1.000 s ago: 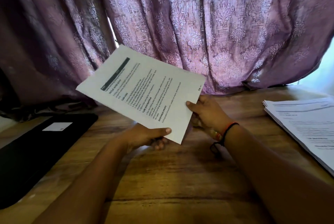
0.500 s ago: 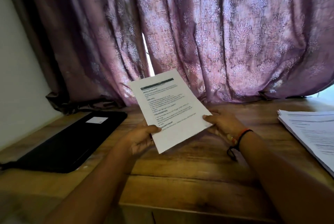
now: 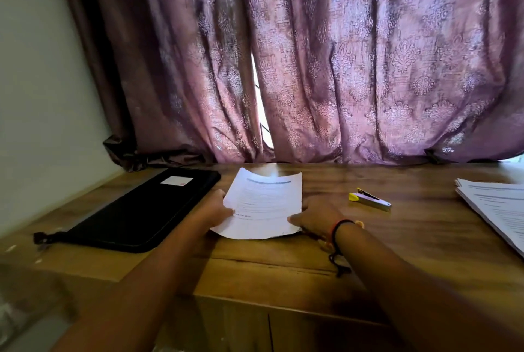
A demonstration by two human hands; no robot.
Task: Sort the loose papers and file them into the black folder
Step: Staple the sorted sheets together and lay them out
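Observation:
A printed white sheet (image 3: 263, 204) lies low over the wooden table, its far edge curled up. My left hand (image 3: 217, 208) grips its left edge and my right hand (image 3: 316, 217) grips its right lower edge, thumb on top. The black folder (image 3: 141, 212) lies closed on the table just left of the sheet, with a small white label near its far end. A stack of loose printed papers (image 3: 499, 207) sits at the table's right edge.
A yellow-and-silver stapler (image 3: 370, 200) lies on the wooden table (image 3: 397, 238) between the sheet and the stack. A purple patterned curtain (image 3: 312, 68) hangs behind the table. A pale wall stands at the left. The table's front edge is close below my arms.
The sheet was held up tilted in front of me; both hands have brought it down and forward to the table beside the folder. The view has pulled back, showing the stapler.

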